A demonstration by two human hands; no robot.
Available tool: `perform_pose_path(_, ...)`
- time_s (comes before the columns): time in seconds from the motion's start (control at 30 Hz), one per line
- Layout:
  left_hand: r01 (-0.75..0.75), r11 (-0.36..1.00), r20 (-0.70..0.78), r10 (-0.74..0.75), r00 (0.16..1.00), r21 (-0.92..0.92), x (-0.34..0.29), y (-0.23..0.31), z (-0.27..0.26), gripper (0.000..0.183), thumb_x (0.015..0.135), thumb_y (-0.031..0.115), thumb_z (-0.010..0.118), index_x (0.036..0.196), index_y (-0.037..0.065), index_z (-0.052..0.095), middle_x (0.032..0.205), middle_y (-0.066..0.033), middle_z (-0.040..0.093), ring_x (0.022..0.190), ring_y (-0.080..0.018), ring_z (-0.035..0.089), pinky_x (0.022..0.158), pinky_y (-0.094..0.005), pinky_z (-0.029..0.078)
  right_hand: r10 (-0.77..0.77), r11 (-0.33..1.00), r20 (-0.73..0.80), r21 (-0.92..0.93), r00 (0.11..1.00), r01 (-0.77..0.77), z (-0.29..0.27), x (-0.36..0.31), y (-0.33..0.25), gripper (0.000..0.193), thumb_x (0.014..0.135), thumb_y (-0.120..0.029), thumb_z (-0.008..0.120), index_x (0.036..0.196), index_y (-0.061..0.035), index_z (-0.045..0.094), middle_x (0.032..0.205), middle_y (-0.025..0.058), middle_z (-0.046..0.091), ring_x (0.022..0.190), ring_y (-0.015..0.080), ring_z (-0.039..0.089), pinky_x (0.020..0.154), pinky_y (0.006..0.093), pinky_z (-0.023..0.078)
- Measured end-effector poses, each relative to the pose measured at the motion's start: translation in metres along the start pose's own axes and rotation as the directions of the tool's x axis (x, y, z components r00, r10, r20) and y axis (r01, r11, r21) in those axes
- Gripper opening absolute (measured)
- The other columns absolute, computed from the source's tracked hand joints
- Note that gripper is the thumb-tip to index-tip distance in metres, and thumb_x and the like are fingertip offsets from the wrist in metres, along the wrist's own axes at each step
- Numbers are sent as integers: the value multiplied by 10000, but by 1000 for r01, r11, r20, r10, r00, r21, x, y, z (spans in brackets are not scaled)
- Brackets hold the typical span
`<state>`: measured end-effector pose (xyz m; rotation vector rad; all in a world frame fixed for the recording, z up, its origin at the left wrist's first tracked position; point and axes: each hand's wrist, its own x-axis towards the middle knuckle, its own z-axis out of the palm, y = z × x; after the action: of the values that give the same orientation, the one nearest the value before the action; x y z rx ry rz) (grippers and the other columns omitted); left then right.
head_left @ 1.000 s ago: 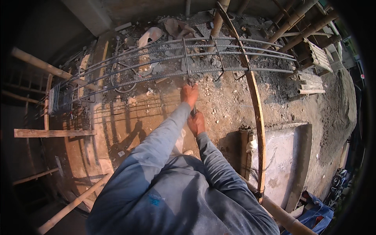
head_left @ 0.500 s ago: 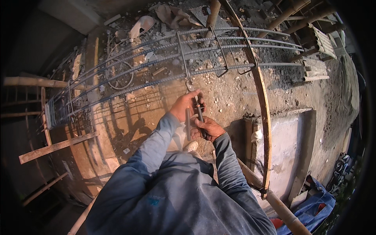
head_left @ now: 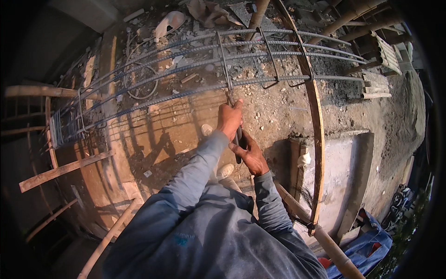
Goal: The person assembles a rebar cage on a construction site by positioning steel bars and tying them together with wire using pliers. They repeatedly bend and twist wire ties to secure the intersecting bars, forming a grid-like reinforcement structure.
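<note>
A pair of dark metal pincers [head_left: 239,138] reaches up to a long ribbed bar, its jaws by the foot of a bent stirrup [head_left: 224,65]. My left hand [head_left: 229,119] is closed round the pincers near the head, thumb pointing up. Lower down, my right hand [head_left: 252,156] has its thumb and fingers on the handles. Several parallel rebars [head_left: 195,90] run across the scene, curving down to the left. Whether the jaws bite a wire at the crossing is too small to tell.
A narrow wooden strip [head_left: 317,139] arcs down on the right, beside a pale slab [head_left: 334,172]. More stirrups [head_left: 270,56] hang on the bars. Rubble and a pale broken piece [head_left: 171,24] lie beyond. Bamboo poles [head_left: 341,255] and a plank [head_left: 67,170] stand close by.
Both hands have moved forward with the pincers, whose head is now up at the bar and stirrup. The handles, spread before, now look closer together. My left hand has closed more tightly.
</note>
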<state>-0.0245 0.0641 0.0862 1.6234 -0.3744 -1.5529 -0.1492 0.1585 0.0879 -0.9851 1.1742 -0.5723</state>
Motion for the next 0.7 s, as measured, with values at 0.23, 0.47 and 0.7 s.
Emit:
perform_pose_path(0.23, 30, 974, 560, 104, 822, -224, 30, -32, -71, 408, 983, 436, 701, 1055, 41, 626, 961, -104, 661, 885, -230, 644, 742, -419, 545, -158, 816, -358, -573, 920, -83, 46, 9, 6, 519, 818, -50, 698, 1282, 27, 477, 1013, 322, 661, 947, 516, 652, 798, 561, 521)
perform_pose_path(0.47, 103, 883, 260, 22, 965, -457, 198, -53, -53, 525, 1036, 500, 592, 1409, 145, 489, 1212, -181, 644, 1111, -277, 653, 901, -459, 543, -122, 836, -277, -547, 953, -52, 27, 18, 12, 437, 804, -19, 687, 1174, 3, 457, 889, 325, 643, 874, 549, 634, 749, 580, 500)
perform_pose_path(0.7, -224, 925, 63, 255, 965, -307, 250, -46, -25, 292, 1063, 297, 553, 958, 38, 636, 686, -31, 573, 542, -141, 547, 445, -315, 412, -87, 841, -217, -539, 972, -45, 6, 14, -10, 385, 789, -18, 660, 1139, -11, 499, 865, 320, 639, 851, 548, 631, 728, 559, 497)
